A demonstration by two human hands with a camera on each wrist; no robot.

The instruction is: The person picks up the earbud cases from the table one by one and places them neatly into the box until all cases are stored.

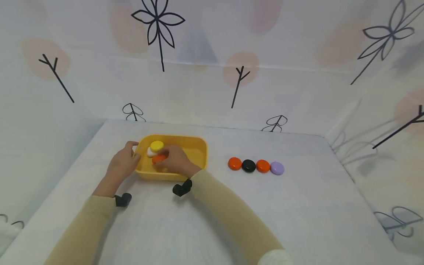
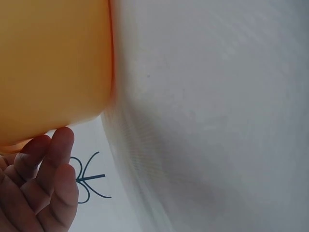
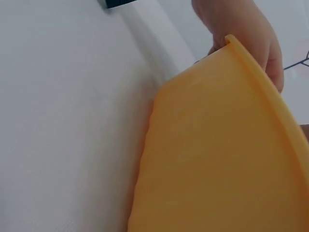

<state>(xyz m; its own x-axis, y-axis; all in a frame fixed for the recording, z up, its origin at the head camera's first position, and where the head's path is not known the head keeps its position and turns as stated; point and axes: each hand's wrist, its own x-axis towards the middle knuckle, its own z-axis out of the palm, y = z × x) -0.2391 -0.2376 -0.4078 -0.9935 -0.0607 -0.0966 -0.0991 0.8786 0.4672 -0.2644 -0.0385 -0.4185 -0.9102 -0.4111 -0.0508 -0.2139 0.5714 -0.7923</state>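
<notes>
A yellow plastic tray [image 1: 173, 177] stands on the left part of the table. At its left end my left hand [image 1: 123, 162] grips the rim, the thumb over the edge and the fingers against the outer wall [image 2: 53, 63]. My right hand [image 1: 177, 160] reaches over the front rim and pinches a glossy orange disc [image 1: 159, 158] low inside the tray. Beside that disc lie a yellow disc [image 1: 157, 146] and a white disc [image 1: 150, 152], the yellow one partly over the white. The tray's wall [image 3: 217, 145] hides the right fingers in the right wrist view.
Right of the tray, a row of discs lies on the white-covered table [image 1: 205, 221]: orange [image 1: 235, 163], black [image 1: 248, 166], orange [image 1: 263, 166] and lilac [image 1: 277, 168]. A patterned cloth wall [image 1: 195, 92] rises behind the table and along its sides.
</notes>
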